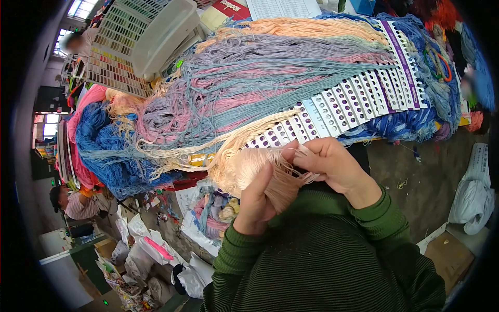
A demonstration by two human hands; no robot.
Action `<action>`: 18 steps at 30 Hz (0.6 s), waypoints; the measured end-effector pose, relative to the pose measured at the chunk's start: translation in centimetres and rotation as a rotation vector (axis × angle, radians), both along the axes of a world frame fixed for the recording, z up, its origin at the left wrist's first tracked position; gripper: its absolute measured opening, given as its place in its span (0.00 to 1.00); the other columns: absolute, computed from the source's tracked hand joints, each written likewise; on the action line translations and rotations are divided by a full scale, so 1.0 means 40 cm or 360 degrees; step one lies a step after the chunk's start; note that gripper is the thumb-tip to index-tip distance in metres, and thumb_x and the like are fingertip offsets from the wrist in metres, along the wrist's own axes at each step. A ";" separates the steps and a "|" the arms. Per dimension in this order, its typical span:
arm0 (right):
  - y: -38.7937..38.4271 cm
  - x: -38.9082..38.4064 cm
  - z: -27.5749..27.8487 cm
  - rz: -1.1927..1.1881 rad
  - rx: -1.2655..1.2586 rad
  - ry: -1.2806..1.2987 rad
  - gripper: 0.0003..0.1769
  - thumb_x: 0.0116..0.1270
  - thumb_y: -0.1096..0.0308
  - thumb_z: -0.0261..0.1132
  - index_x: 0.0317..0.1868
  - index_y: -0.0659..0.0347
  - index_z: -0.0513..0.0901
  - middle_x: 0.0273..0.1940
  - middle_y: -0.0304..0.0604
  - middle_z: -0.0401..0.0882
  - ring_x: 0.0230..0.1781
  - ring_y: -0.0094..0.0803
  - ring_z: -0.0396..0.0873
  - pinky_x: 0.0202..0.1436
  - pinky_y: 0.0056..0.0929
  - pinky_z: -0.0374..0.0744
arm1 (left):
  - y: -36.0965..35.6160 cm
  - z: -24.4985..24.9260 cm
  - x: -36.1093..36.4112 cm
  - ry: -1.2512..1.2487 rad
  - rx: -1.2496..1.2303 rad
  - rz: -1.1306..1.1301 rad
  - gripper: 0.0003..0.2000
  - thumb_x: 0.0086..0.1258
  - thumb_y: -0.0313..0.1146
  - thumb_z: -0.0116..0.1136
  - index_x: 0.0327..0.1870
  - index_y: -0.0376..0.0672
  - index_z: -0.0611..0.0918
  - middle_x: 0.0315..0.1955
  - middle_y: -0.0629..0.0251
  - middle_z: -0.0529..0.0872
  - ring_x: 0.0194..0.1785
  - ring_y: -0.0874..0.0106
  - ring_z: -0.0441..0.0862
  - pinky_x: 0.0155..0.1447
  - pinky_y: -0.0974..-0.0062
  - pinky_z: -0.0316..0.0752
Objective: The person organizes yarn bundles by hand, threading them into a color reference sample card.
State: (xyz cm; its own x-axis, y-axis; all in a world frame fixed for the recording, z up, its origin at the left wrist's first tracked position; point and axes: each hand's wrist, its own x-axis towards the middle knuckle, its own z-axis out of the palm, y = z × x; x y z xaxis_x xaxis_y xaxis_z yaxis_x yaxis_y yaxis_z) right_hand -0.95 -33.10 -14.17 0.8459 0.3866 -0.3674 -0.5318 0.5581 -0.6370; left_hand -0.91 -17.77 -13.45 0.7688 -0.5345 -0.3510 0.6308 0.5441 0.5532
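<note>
My left hand (255, 202) is closed around a skein of pale peach thread (253, 165), its thumb lying along the near side. Just right of it, my right hand (335, 165) pinches loose strands drawn from the same skein, fingertips pressed together. Both hands are in front of the table's near edge, close to my body. Beyond them lie white hole-punched cards (340, 106) in an overlapping row. Long hanks of mauve, pink and teal thread (244, 78) stretch leftward from the cards. A cream hank (228, 145) runs from the cards down to beside the skein.
Blue yarn (104, 151) is heaped at the table's left end. A colour chart (117, 47), clear plastic bin (169, 39) and red booklet (228, 11) stand behind. Plastic bags (148, 255) and a cardboard box (449, 255) are on the floor. Two other people are at left.
</note>
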 end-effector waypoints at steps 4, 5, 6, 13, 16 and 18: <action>0.012 0.005 0.008 0.0072 -0.0232 -0.0137 0.06 0.52 0.74 0.61 0.30 0.68 0.78 0.21 0.33 0.73 0.19 0.12 0.66 0.19 0.09 0.62 | 0.016 -0.005 0.004 -0.0061 -0.0136 -0.0117 0.25 0.64 0.43 0.38 0.57 0.32 0.59 0.50 0.56 0.66 0.54 0.67 0.64 0.59 0.67 0.57; 0.013 0.005 0.008 0.0067 -0.0233 -0.0139 0.06 0.52 0.74 0.61 0.29 0.68 0.78 0.21 0.34 0.73 0.19 0.12 0.67 0.20 0.09 0.63 | 0.019 -0.010 0.004 -0.0070 -0.0188 -0.0148 0.25 0.65 0.42 0.38 0.57 0.33 0.59 0.51 0.57 0.65 0.55 0.67 0.63 0.59 0.68 0.56; 0.012 0.004 0.007 0.0059 -0.0191 -0.0125 0.06 0.51 0.73 0.62 0.28 0.68 0.78 0.21 0.33 0.73 0.19 0.12 0.66 0.19 0.10 0.62 | 0.019 -0.014 0.003 -0.0062 -0.0222 -0.0135 0.24 0.65 0.41 0.39 0.57 0.32 0.59 0.51 0.58 0.66 0.55 0.67 0.63 0.59 0.68 0.56; 0.014 0.002 -0.019 0.0003 -0.0062 -0.0024 0.06 0.51 0.72 0.62 0.28 0.67 0.78 0.19 0.31 0.71 0.16 0.11 0.62 0.16 0.11 0.58 | 0.010 -0.001 0.011 0.0005 -0.0141 -0.0123 0.21 0.64 0.33 0.40 0.56 0.31 0.60 0.47 0.59 0.68 0.54 0.68 0.64 0.59 0.69 0.57; 0.015 0.003 -0.014 -0.0009 -0.0074 -0.0025 0.05 0.51 0.73 0.62 0.27 0.67 0.78 0.19 0.31 0.71 0.17 0.11 0.63 0.17 0.11 0.59 | 0.012 -0.011 0.010 0.0100 -0.0174 -0.0078 0.20 0.64 0.32 0.40 0.55 0.31 0.60 0.48 0.58 0.68 0.54 0.69 0.64 0.59 0.69 0.57; 0.019 0.005 -0.009 -0.0006 -0.0130 -0.0064 0.05 0.51 0.73 0.62 0.27 0.67 0.77 0.20 0.32 0.72 0.18 0.12 0.65 0.18 0.11 0.61 | 0.011 -0.010 0.009 0.0114 -0.0110 -0.0037 0.20 0.63 0.33 0.41 0.54 0.30 0.62 0.47 0.57 0.69 0.53 0.68 0.66 0.58 0.68 0.59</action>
